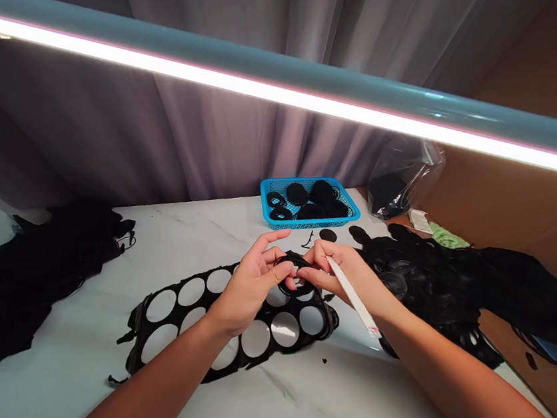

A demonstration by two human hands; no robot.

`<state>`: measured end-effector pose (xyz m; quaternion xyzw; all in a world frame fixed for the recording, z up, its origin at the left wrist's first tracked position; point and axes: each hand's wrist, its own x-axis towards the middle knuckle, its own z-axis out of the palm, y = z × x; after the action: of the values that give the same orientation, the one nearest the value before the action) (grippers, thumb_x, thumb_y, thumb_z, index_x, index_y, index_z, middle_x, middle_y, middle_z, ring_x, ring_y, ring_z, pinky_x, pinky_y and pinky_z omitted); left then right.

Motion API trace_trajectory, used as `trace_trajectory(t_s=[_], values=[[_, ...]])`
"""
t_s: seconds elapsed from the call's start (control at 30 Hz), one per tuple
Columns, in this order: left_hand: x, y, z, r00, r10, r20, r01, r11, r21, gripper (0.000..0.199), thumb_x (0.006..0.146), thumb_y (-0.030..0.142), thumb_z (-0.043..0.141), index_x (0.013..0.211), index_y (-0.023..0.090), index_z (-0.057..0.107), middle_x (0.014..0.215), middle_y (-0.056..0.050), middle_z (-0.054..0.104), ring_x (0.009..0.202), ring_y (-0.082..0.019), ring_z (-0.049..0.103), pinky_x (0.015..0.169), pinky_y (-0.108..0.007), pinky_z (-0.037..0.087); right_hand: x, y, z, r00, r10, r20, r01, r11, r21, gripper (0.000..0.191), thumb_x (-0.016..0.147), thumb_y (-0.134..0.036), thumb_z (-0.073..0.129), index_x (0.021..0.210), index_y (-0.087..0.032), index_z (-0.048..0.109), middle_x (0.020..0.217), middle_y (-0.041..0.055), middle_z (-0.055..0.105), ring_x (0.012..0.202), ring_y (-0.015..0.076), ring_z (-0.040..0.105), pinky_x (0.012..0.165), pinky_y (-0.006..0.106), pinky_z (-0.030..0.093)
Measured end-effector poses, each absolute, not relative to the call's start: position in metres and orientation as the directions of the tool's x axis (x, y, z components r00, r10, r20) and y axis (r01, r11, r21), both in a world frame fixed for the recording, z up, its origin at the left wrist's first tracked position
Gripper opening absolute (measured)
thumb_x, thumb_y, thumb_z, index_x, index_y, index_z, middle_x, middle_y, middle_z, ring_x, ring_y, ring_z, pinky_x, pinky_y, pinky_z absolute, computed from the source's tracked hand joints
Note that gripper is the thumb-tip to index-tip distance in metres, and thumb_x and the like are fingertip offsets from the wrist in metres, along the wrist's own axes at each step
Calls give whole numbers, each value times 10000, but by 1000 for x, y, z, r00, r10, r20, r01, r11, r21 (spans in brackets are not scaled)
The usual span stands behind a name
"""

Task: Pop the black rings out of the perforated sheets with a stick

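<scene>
A bundle of thin black rings (295, 291) hangs between my two hands, above a black sheet with rows of round holes. My left hand (260, 271) pinches the rings between thumb and fingers, its index finger stretched out. My right hand (338, 266) is closed, with its fingertips at the right side of the rings. A slim white stick (353, 298) is tucked in the right hand and points down towards me; its kind does not show. The sheet (179, 312) lies flat on the white table under both hands.
A blue basket (270, 222) at the back holds black discs and rings. Single black discs (328, 235) lie before it. Heaped black scraps (417, 280) sit right, black fabric (39, 276) left. A clear bag (400, 175) stands back right. A lit tube lamp (265, 93) crosses overhead.
</scene>
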<state>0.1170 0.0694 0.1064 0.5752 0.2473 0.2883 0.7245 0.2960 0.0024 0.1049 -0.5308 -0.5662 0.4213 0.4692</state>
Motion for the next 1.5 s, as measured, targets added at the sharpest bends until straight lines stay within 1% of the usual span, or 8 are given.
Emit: trace_trajectory(t_s=[0.23, 0.47, 0.8, 0.9, 1.03, 1.3, 1.4, 1.5], values=[[116, 65, 114, 735, 671, -97, -108, 258, 960, 500, 906, 249, 640, 1364, 244, 438, 853, 23, 549, 678, -96, 529, 769, -296, 428, 299, 3, 107, 83, 979, 187, 218, 166, -962, 345, 893, -309, 628, 689, -222, 363, 942, 37, 684, 838, 163, 583, 756, 293, 438], [118, 64, 116, 754, 647, -117, -80, 266, 961, 520, 891, 220, 644, 1367, 240, 436, 845, 21, 548, 620, -77, 481, 630, -244, 405, 298, 0, 111, 67, 981, 185, 319, 154, -935, 375, 877, -282, 637, 672, -228, 327, 928, 50, 722, 749, 161, 593, 689, 293, 441], [116, 64, 113, 773, 588, -238, 23, 349, 937, 482, 878, 257, 676, 1328, 244, 503, 847, -15, 642, 656, -98, 501, 672, -261, 390, 297, 0, 110, 147, 937, 316, 407, 234, -883, 369, 869, -251, 642, 671, -235, 331, 874, 46, 719, 786, 186, 630, 712, 308, 452], [116, 64, 110, 756, 591, -281, 6, 424, 906, 421, 871, 243, 682, 1270, 219, 550, 814, -9, 627, 686, -104, 497, 704, -260, 384, 295, -2, 108, 101, 922, 375, 462, 290, -838, 354, 889, -232, 613, 681, -238, 327, 896, 44, 712, 799, 187, 634, 712, 314, 448], [116, 66, 108, 707, 652, -274, -160, 524, 836, 382, 846, 173, 678, 1213, 172, 572, 772, 2, 592, 727, -112, 514, 742, -262, 389, 292, -2, 106, 34, 891, 452, 533, 367, -763, 346, 901, -200, 594, 686, -241, 325, 899, 41, 706, 820, 194, 629, 748, 343, 458], [118, 60, 112, 640, 695, -327, -279, 607, 744, 321, 843, 181, 688, 1147, 153, 590, 863, -30, 626, 721, -114, 543, 753, -273, 417, 293, -2, 102, -120, 840, 529, 590, 489, -643, 318, 888, -133, 566, 673, -249, 362, 898, 52, 701, 883, 222, 591, 727, 371, 482], [118, 59, 111, 601, 719, -351, -278, 599, 751, 349, 826, 149, 707, 1155, 164, 593, 879, -25, 638, 726, -113, 559, 759, -273, 424, 294, -3, 104, -250, 851, 461, 586, 512, -628, 270, 883, -109, 531, 675, -245, 426, 919, 56, 674, 878, 210, 580, 726, 355, 487], [116, 65, 111, 550, 766, -334, -323, 563, 761, 325, 832, 137, 701, 1138, 169, 595, 869, -16, 635, 727, -116, 576, 752, -273, 442, 297, -6, 111, -437, 855, 280, 552, 500, -668, 242, 818, -46, 519, 669, -231, 475, 889, 41, 651, 827, 190, 559, 716, 325, 479]])
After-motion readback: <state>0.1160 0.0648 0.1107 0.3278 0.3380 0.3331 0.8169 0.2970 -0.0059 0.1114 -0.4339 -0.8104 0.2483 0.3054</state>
